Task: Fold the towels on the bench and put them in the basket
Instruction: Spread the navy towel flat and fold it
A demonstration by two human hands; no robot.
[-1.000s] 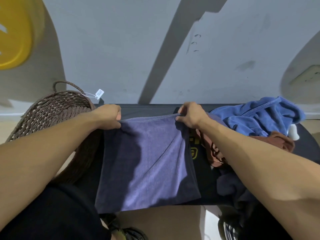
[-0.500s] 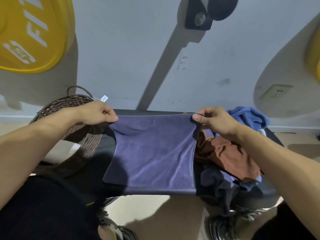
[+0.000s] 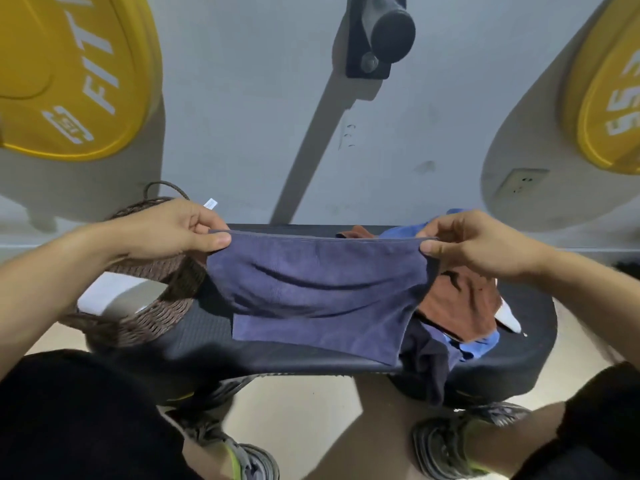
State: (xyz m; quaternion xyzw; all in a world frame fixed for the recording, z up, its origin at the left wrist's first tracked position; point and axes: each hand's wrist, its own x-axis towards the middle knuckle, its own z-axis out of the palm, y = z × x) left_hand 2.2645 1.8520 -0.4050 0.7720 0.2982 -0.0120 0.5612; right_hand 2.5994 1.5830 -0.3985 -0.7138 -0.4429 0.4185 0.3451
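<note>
- My left hand (image 3: 169,233) pinches the top left corner of the purple towel (image 3: 318,296) between thumb and fingers (image 3: 216,241); nothing else is in that hand.
- My right hand (image 3: 474,244) pinches the top right corner the same way, so both hands are clamped on one towel and neither is free.
- The towel hangs between my hands, its top edge pulled nearly straight, its lower part draped onto the worktop (image 3: 530,320). It looks doubled over, with a second layer showing along the bottom, so I judge the fold is under way but not finished.
- The basket (image 3: 156,306) sits at the left end of the worktop, just beside the towel and partly under my left wrist. What I can see of its inside shows only something pale; I cannot make out a folded towel in it.
- At the right end lies the pile not yet folded: a rust towel (image 3: 460,306), a blue towel (image 3: 474,344) showing beneath and behind it, and a dark cloth (image 3: 426,362) hanging over the front edge. A white item (image 3: 509,318) pokes out beside the rust one; I cannot tell what it is.
- My reading: the task is at an early stage. This towel needs at least one more fold before it goes left into the basket, and then several crumpled pieces remain.
</note>
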